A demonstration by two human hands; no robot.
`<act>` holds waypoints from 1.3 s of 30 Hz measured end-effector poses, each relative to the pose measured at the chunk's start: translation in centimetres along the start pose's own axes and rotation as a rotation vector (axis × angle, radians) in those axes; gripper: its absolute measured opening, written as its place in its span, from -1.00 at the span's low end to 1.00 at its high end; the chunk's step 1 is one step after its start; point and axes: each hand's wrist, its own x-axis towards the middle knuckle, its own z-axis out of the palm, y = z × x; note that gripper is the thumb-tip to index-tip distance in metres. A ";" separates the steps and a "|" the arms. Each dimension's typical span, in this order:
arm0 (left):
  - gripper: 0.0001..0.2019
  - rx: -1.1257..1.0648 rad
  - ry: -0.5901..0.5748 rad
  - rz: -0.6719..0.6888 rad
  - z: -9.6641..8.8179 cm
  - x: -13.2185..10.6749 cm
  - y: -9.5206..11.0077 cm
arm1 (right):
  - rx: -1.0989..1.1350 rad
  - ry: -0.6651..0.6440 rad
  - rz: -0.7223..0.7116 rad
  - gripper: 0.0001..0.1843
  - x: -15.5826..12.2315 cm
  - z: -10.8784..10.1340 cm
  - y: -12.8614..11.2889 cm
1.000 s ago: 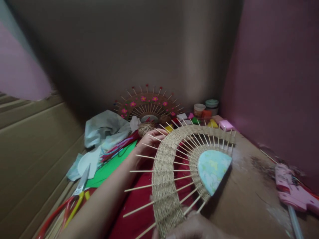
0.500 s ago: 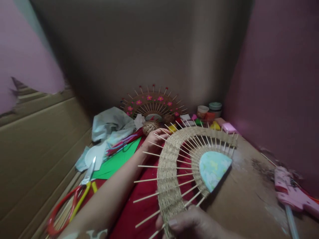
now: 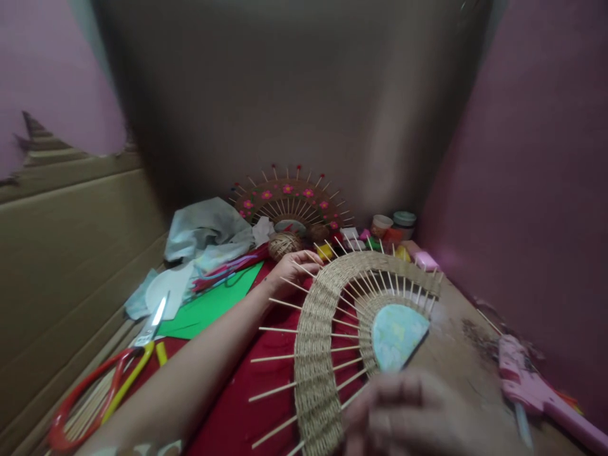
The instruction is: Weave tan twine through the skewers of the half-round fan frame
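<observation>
A half-round woven fan [image 3: 313, 335] of tan twine on thin sticks spreads before me, a pale blue patterned half-disc [image 3: 399, 335] at its centre. At the fan's far left edge, my left hand [image 3: 299, 265] has its fingers curled round the stick ends; the thumb is mostly hidden. Blurred by motion, my right hand [image 3: 418, 411] is by the near end of the fan, its fingers bent beside the woven band. Whether it touches the band I cannot tell. Under the fan lies red cloth [image 3: 237, 392].
Scissors [image 3: 128, 373] and green paper [image 3: 213, 304] lie left. Behind my left hand are a twine ball [image 3: 284, 244] and a flower-decorated fan [image 3: 287, 190]. Small coloured packets [image 3: 426, 259] and tubs [image 3: 403, 220] stand at the back right. A pink glue gun [image 3: 527, 373] lies right.
My right hand has left its grip on the woven band's near end and shifted right. My left hand stays at the far edge. The whole view has shifted slightly.
</observation>
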 end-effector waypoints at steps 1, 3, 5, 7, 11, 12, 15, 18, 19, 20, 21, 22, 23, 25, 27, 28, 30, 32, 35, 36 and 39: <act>-0.83 -0.011 -0.003 0.007 0.1 -0.1 0.0 | -0.140 0.117 -0.113 -0.86 0.8 -0.5 -1.7; -0.83 -0.035 -0.021 0.026 0.3 -0.4 0.1 | -0.456 0.394 -0.347 -0.90 3.1 -1.7 -5.1; -0.84 -0.054 -0.046 0.041 0.5 -0.7 0.2 | -0.621 0.539 -0.427 -0.87 5.8 -2.9 -7.8; -0.85 -0.076 -0.072 0.047 0.6 -1.0 0.3 | -0.643 0.564 -0.372 -0.80 8.3 -3.7 -9.4; -0.84 -0.137 -0.101 0.024 0.5 -1.2 0.3 | -0.786 0.531 -0.321 -0.68 11.7 -4.2 -10.0; -0.84 -0.145 -0.107 0.014 0.4 -1.1 0.3 | -0.809 0.506 -0.293 -0.66 12.2 -4.2 -10.0; -0.81 -0.148 -0.129 0.004 0.2 -1.1 0.2 | -0.886 0.441 -0.244 -0.69 12.9 -4.1 -9.8; -0.81 -0.121 -0.182 0.012 -0.1 -0.9 0.2 | -0.934 0.411 -0.254 -0.76 13.1 -4.1 -9.8; -0.81 -0.106 -0.195 0.013 -0.3 -0.8 0.2 | -0.933 0.409 -0.252 -0.77 13.2 -4.1 -9.7; -0.81 -0.090 -0.198 0.019 -0.4 -0.7 0.2 | -0.925 0.408 -0.247 -0.77 13.2 -4.2 -9.7; -0.80 -0.071 -0.195 0.028 -0.6 -0.6 0.3 | -0.916 0.407 -0.248 -0.77 13.3 -4.3 -9.7; -0.80 -0.045 -0.183 0.043 -0.8 -0.5 0.4 | -0.906 0.405 -0.259 -0.77 13.4 -4.3 -9.6; -0.81 -0.009 -0.168 0.063 -1.0 -0.4 0.6 | -0.894 0.404 -0.281 -0.78 13.5 -4.4 -9.4; -0.82 0.104 -0.145 0.104 -1.4 -0.3 1.3 | -0.869 0.403 -0.341 -0.81 13.8 -4.7 -9.1; -0.84 0.245 -0.123 0.134 -1.8 -0.3 2.2 | -0.852 0.390 -0.387 -0.85 14.1 -5.0 -8.8; -0.84 0.304 -0.105 0.149 -1.9 -0.4 2.6 | -0.845 0.376 -0.396 -0.86 14.2 -5.1 -8.7; -0.84 0.379 -0.052 0.176 -2.0 -0.6 3.3 | -0.829 0.354 -0.386 -0.89 14.3 -5.1 -8.5; -0.85 0.409 0.024 0.213 -2.0 -0.6 3.7 | -0.811 0.355 -0.360 -0.91 14.4 -5.0 -8.4; -0.87 0.447 0.111 0.320 -1.8 -0.5 3.5 | -0.792 0.373 -0.316 -0.94 14.3 -4.6 -8.3; -0.87 0.461 0.123 0.362 -1.8 -0.5 3.4 | -0.788 0.375 -0.304 -0.94 14.3 -4.5 -8.3; -0.87 0.507 0.139 0.437 -1.7 -0.3 2.9 | -0.781 0.380 -0.270 -0.94 14.3 -4.1 -8.3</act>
